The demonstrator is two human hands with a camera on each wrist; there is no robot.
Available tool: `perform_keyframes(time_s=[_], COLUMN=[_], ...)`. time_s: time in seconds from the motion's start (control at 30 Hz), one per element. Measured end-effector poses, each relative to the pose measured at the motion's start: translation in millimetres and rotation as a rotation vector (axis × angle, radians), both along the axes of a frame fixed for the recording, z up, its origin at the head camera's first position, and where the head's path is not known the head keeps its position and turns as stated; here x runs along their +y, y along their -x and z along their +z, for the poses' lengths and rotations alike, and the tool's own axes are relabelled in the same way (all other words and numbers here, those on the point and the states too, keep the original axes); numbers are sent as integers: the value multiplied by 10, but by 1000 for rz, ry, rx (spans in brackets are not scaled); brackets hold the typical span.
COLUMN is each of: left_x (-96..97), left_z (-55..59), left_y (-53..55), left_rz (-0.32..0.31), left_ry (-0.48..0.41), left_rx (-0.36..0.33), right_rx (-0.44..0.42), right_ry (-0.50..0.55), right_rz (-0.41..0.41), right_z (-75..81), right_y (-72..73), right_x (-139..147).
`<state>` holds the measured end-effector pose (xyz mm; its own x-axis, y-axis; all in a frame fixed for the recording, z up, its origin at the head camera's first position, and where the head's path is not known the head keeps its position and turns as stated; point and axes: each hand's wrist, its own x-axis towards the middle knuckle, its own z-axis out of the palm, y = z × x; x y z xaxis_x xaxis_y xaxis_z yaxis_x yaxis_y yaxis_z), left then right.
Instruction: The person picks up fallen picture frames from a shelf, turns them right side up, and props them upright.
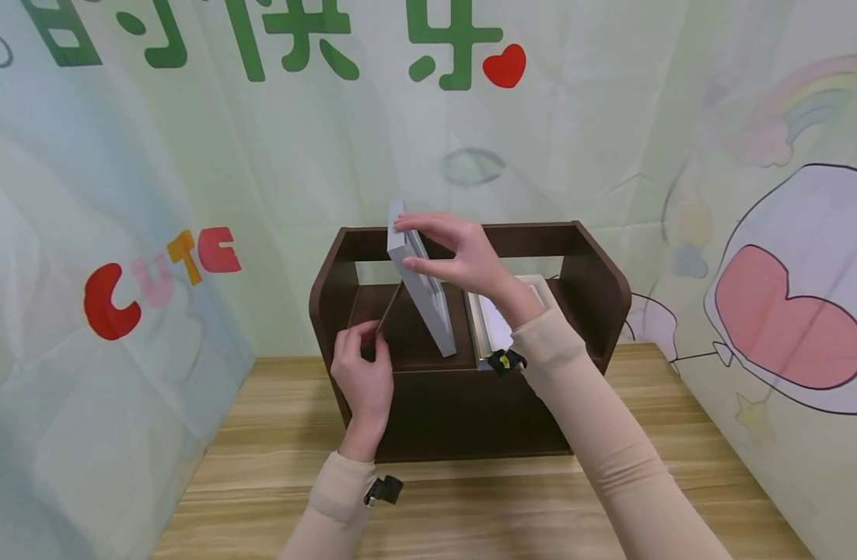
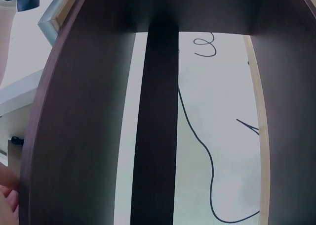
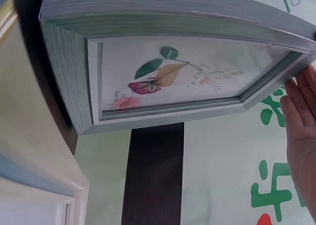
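A grey picture frame (image 1: 428, 299) leans at a slant in the dark brown desk rack (image 1: 442, 412). In the right wrist view, pressed flowers and leaves show behind the front of the frame (image 3: 168, 113). My right hand (image 1: 463, 253) holds its upper end, fingers at the far side and thumb at the near side. Low at the left, my left hand (image 1: 364, 377) pinches a thin brown strip (image 1: 390, 307) that slants up behind the frame; where its upper end meets the frame is hard to see. Only some fingers (image 2: 9, 202) show in the left wrist view.
More framed pieces (image 1: 480, 327) with pale edges sit in the rack's right half, partly under my right forearm. The rack stands on a wood-grain table (image 1: 274, 443) against a printed curtain (image 1: 274, 171). A thin black cable (image 2: 211, 170) lies behind the rack.
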<state>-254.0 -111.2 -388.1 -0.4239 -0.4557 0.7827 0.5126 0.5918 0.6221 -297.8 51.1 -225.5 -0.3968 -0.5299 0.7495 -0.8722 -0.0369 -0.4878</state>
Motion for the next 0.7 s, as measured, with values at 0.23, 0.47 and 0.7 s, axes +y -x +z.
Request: perform_keyframes(time_s=[0.23,0.47,0.7], left_x=[-31,-34,-33], left_z=[-40,-53,-51], left_y=[10,19,25], left_rz=[32,45,80], left_ry=[-11,-20,-9], left_rx=[12,19,24], right_rx=[43,85,101], right_ry=[-48,-90,-95], right_rz=[-32,-78,-83], right_z=[20,44,44], right_y=[-29,-61,-53], right_x=[-56,-108,-125])
